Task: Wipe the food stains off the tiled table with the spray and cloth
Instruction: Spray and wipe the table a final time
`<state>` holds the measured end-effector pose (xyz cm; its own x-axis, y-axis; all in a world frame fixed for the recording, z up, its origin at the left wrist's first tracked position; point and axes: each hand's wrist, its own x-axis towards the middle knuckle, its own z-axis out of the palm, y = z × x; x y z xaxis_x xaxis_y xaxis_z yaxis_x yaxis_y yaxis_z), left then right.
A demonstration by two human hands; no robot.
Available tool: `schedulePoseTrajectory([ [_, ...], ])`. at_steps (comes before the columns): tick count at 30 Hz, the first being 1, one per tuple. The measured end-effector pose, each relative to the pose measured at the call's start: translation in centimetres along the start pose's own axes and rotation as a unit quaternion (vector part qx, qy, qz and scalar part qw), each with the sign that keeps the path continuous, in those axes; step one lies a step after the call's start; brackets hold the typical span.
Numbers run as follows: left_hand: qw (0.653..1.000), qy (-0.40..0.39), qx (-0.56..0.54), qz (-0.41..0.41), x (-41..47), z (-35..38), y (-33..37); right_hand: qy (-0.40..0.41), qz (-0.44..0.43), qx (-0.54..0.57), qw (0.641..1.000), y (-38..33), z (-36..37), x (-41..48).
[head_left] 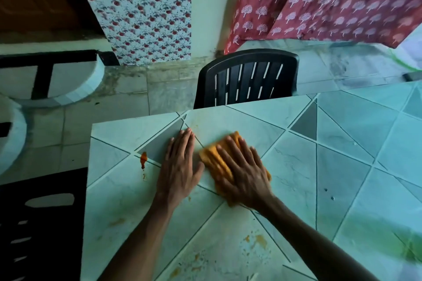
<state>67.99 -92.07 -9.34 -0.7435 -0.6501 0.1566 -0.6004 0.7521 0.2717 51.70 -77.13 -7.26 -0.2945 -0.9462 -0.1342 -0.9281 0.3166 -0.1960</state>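
My right hand [245, 173] lies flat with spread fingers on an orange cloth [213, 158], pressing it onto the pale green tiled table [342, 166]. My left hand [179, 166] rests flat on the tiles just left of the cloth, fingers together, holding nothing. A red-orange sauce stain [143, 160] sits on a grout line to the left of my left hand. Yellowish smears [260, 240] mark the tiles near the table's front edge, between my forearms. A faint smear [117, 221] lies at the left. No spray bottle is in view.
A black plastic chair [247, 77] stands at the table's far edge. Another black chair [41, 223] is at the left side. Patterned red curtains [331, 0] hang at the back right. A blurred green shape [406, 248] lies at the table's right front.
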Motion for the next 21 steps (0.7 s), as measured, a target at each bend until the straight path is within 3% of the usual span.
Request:
schedulePoseTrajectory([
  [4,1.000,0.001,-0.006,-0.008,0.0,0.0,0.1,-0.022,0.002,-0.023,0.999,5.7,-0.5,-5.1],
  [9,1.000,0.012,-0.015,-0.011,0.0,0.3,0.2,0.015,0.253,0.009,0.967,9.1,-1.5,5.3],
  [11,1.000,0.017,-0.025,-0.005,0.0,0.4,0.0,0.040,0.283,0.037,0.958,6.6,-1.7,10.0],
  [15,0.999,0.016,-0.028,-0.002,-0.1,0.3,-0.3,0.028,0.146,-0.003,0.989,0.1,-0.6,11.5],
  [21,1.000,0.000,-0.001,-0.007,-0.1,0.2,0.1,0.004,0.026,-0.016,1.000,0.7,0.6,-2.4],
])
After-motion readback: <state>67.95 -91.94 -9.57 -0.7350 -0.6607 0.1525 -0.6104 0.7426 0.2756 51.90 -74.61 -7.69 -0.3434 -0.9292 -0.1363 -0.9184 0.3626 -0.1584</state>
